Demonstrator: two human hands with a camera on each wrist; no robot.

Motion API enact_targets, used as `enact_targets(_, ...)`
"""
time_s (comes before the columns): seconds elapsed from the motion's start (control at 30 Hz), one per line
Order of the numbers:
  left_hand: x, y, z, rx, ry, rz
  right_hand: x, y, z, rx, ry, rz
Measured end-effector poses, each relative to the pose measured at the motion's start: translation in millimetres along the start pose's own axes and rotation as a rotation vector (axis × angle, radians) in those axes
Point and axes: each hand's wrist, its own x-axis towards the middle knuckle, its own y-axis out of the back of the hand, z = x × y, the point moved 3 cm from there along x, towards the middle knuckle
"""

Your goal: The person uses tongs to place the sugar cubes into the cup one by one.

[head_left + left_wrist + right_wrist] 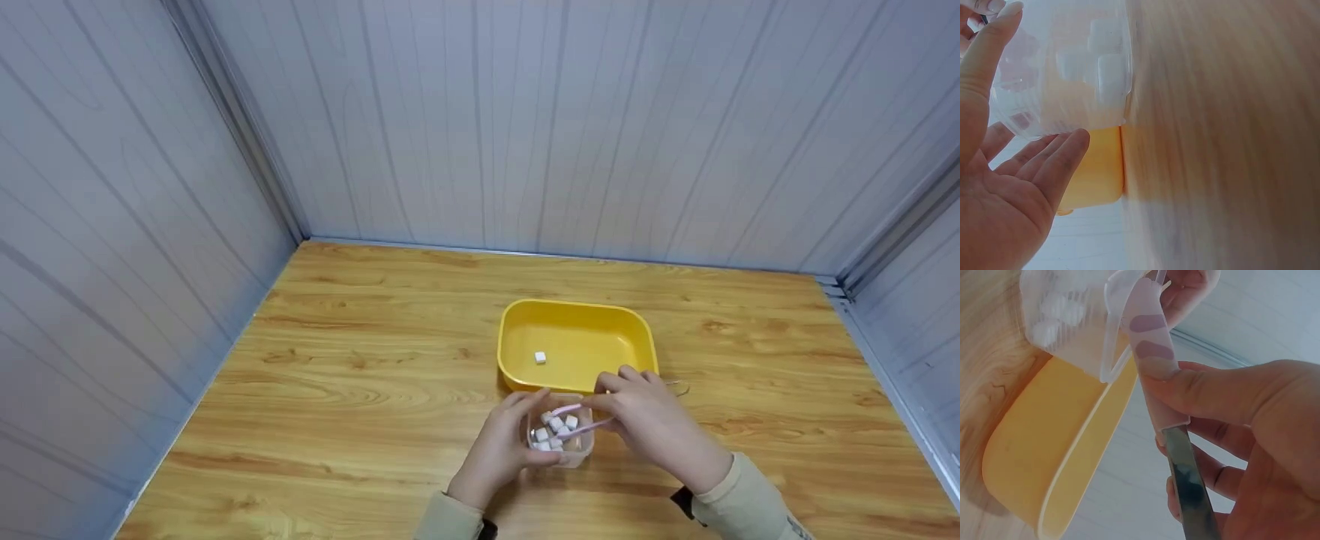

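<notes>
My left hand (495,444) holds a small clear plastic container (579,456) at its side, thumb near and fingers beyond, as the left wrist view also shows. Several white cubes (556,424) lie inside it. With thumb and fingers my right hand (651,421) pinches a pair of tongs (1154,354), pink at the tips with a metal handle (1188,478). The tong tips reach down among the cubes, apart from each other; whether they touch a cube I cannot tell. Just beyond the container stands a yellow box (577,304) with one white cube (540,358) on its floor.
The wood-grain table (360,405) extends on both sides of the hands. Pale panel walls (517,135) rise along the table's back, left and right edges. The yellow box's near wall is close to the clear container.
</notes>
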Motion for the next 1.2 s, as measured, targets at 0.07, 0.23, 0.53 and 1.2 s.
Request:
enact_targets(0.07,0.2,0.1,-0.1,-0.001,0.001,-0.001,-0.4,1,0,-0.007,-0.004,0.005)
enact_targets(0.23,0.9,0.4,-0.6,0.003,0.003,-0.004,-0.5,2,1,-0.010,-0.004,0.009)
enact_targets(0.53,1.5,-0.5,-2.0,-0.005,0.035,-0.013,-1.0,7,2,0.016,0.001,0.022)
enact_targets(1.2,-0.1,-0.2,-0.5,-0.016,0.023,-0.011,18.5,21,21,0.022,-0.075,0.023)
